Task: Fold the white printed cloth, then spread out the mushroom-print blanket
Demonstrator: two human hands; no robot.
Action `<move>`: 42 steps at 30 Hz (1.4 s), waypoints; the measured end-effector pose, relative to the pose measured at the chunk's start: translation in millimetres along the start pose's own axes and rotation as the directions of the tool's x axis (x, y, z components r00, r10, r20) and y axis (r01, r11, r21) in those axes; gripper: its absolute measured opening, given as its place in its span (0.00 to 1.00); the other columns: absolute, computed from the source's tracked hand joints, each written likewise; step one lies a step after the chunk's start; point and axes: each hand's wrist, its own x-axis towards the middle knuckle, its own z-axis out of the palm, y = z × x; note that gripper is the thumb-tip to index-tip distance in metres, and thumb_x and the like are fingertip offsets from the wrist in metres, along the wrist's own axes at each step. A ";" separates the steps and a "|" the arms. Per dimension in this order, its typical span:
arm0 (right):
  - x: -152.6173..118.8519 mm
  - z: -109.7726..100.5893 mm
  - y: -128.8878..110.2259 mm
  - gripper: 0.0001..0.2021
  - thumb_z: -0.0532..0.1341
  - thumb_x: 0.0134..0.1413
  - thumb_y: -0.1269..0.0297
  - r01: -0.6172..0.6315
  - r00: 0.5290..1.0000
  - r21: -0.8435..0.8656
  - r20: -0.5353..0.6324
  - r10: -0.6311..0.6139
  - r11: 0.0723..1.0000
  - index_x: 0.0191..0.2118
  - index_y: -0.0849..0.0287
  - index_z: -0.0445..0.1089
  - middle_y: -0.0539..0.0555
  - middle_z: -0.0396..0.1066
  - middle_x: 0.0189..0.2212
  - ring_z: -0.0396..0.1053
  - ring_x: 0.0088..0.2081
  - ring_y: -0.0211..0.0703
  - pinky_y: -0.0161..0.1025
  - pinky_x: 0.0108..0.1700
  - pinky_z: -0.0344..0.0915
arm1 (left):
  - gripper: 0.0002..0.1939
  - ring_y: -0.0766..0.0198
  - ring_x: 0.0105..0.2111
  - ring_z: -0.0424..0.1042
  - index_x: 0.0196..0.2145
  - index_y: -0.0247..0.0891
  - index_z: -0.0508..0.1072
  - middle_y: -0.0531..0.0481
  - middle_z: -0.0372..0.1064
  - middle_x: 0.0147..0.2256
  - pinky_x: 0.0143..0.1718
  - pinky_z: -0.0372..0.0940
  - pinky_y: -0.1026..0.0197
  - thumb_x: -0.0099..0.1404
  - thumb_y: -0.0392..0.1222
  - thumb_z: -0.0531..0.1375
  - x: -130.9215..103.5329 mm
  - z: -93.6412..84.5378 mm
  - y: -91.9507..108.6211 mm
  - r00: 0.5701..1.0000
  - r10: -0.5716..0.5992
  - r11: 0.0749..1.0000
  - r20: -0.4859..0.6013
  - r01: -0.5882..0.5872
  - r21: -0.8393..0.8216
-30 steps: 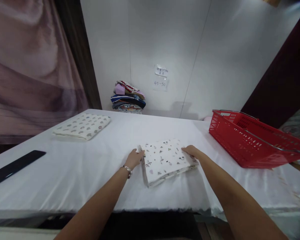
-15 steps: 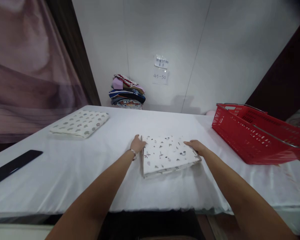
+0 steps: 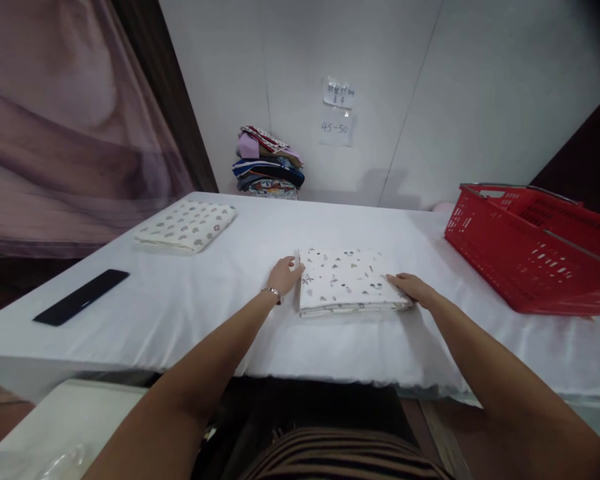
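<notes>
A folded cloth [image 3: 347,279] lies on the white table [image 3: 195,290], left hand [image 3: 283,274] and right hand [image 3: 414,287] touching its side edges; I can't tell whether they grip. Red basket [image 3: 505,260] at right, pale wall [image 3: 280,53] behind.

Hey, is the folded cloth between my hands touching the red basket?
Apart: the head view shows a bare stretch of white table between the folded cloth and the red basket.

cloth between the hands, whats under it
The cloth lies on the white table, its lower layers showing along the near edge. It covers the tabletop directly beneath, so anything there can't be seen.
</notes>
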 end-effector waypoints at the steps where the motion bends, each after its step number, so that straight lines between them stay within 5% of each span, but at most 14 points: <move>1: -4.0 -1.2 4.5 0.28 0.56 0.47 0.42 -0.007 1.000 -0.005 0.011 0.007 1.000 0.46 0.61 0.68 0.61 0.71 0.40 0.69 0.33 0.45 0.36 0.27 0.64 | 0.22 0.63 0.37 0.68 0.49 0.37 0.66 0.46 0.66 0.45 0.41 0.61 0.61 0.59 0.49 0.56 -13.2 -3.0 0.2 0.997 0.080 0.997 -0.005 -0.080 -0.005; 3: -12.7 -2.2 13.5 0.30 0.56 0.48 0.43 0.009 0.999 -0.053 -0.042 -0.011 0.999 0.49 0.62 0.65 0.60 0.71 0.38 0.69 0.30 0.44 0.37 0.27 0.65 | 0.16 0.64 0.36 0.67 0.43 0.40 0.70 0.49 0.67 0.42 0.40 0.63 0.61 0.60 0.49 0.56 -39.0 -6.3 0.7 0.967 0.254 0.967 0.016 -0.254 -0.018; 5: -23.1 -0.1 20.2 0.26 0.56 0.50 0.47 0.126 0.967 -0.157 -0.199 -0.156 0.980 0.49 0.62 0.66 0.59 0.71 0.38 0.70 0.32 0.45 0.39 0.32 0.66 | 0.13 0.62 0.40 0.66 0.39 0.41 0.72 0.50 0.67 0.41 0.43 0.62 0.59 0.60 0.49 0.56 -59.7 -5.9 0.5 0.910 0.412 0.911 0.057 -0.412 -0.008; 7: -35.1 6.2 23.0 0.20 0.55 0.52 0.53 0.358 0.854 -0.274 -0.290 -0.432 0.893 0.46 0.61 0.68 0.58 0.71 0.39 0.69 0.38 0.46 0.41 0.40 0.66 | 0.11 0.61 0.43 0.64 0.37 0.41 0.73 0.50 0.68 0.40 0.45 0.62 0.58 0.60 0.47 0.57 -72.2 -2.3 -0.8 0.850 0.519 0.852 0.088 -0.523 0.030; 10: -50.4 21.3 20.4 0.15 0.55 0.55 0.56 0.704 0.616 -0.351 -0.130 -0.777 0.617 0.44 0.57 0.70 0.56 0.70 0.43 0.66 0.45 0.47 0.44 0.48 0.62 | 0.09 0.61 0.41 0.63 0.35 0.40 0.74 0.50 0.68 0.38 0.43 0.62 0.58 0.61 0.44 0.56 -76.7 5.1 -2.8 0.797 0.597 0.790 0.087 -0.603 0.109; 12: -54.8 31.2 17.3 0.13 0.55 0.55 0.58 0.803 0.505 -0.367 -0.001 -0.863 0.470 0.43 0.55 0.70 0.55 0.70 0.43 0.65 0.45 0.47 0.45 0.49 0.62 | 0.09 0.61 0.40 0.62 0.34 0.40 0.74 0.49 0.68 0.37 0.42 0.62 0.58 0.63 0.43 0.54 -75.5 8.8 -3.1 0.773 0.630 0.758 0.073 -0.633 0.157; 14: -54.1 38.3 15.9 0.12 0.54 0.57 0.61 0.817 0.454 -0.410 0.025 -0.891 0.405 0.42 0.56 0.72 0.56 0.71 0.41 0.65 0.44 0.47 0.45 0.48 0.62 | 0.11 0.61 0.39 0.62 0.32 0.39 0.74 0.49 0.68 0.36 0.42 0.62 0.59 0.65 0.43 0.52 -75.2 10.2 -2.6 0.746 0.662 0.723 0.074 -0.661 0.201; 18: -49.2 44.5 19.0 0.11 0.53 0.58 0.66 0.774 0.434 -0.508 -0.011 -0.901 0.379 0.39 0.57 0.73 0.57 0.71 0.38 0.66 0.41 0.47 0.45 0.44 0.62 | 0.13 0.61 0.39 0.62 0.33 0.38 0.73 0.47 0.68 0.36 0.41 0.60 0.58 0.66 0.42 0.50 -80.4 8.3 -2.0 0.704 0.700 0.651 0.123 -0.699 0.296; 23: -53.8 49.5 22.7 0.12 0.52 0.58 0.68 0.754 0.432 -0.547 -0.005 -0.902 0.364 0.39 0.57 0.73 0.56 0.70 0.37 0.65 0.40 0.46 0.43 0.42 0.62 | 0.12 0.60 0.39 0.62 0.33 0.38 0.72 0.47 0.68 0.36 0.39 0.59 0.56 0.66 0.42 0.50 -87.0 6.7 4.0 0.718 0.678 0.625 0.156 -0.675 0.392; 30: -58.1 53.0 22.8 0.13 0.51 0.58 0.68 0.744 0.435 -0.545 -0.045 -0.900 0.387 0.40 0.58 0.73 0.56 0.70 0.37 0.65 0.39 0.46 0.44 0.42 0.64 | 0.09 0.59 0.41 0.63 0.40 0.39 0.70 0.47 0.67 0.39 0.42 0.58 0.55 0.64 0.39 0.53 -86.4 24.7 23.6 0.681 0.715 0.593 0.158 -0.710 0.379; 42: -59.5 53.8 41.3 0.15 0.52 0.59 0.65 0.767 0.403 -0.486 -0.142 -0.904 0.418 0.50 0.56 0.67 0.58 0.67 0.49 0.61 0.52 0.48 0.50 0.54 0.60 | 0.10 0.62 0.35 0.63 0.37 0.38 0.72 0.48 0.66 0.32 0.37 0.59 0.58 0.66 0.38 0.50 -87.4 35.3 12.3 0.670 0.727 0.583 0.150 -0.717 0.381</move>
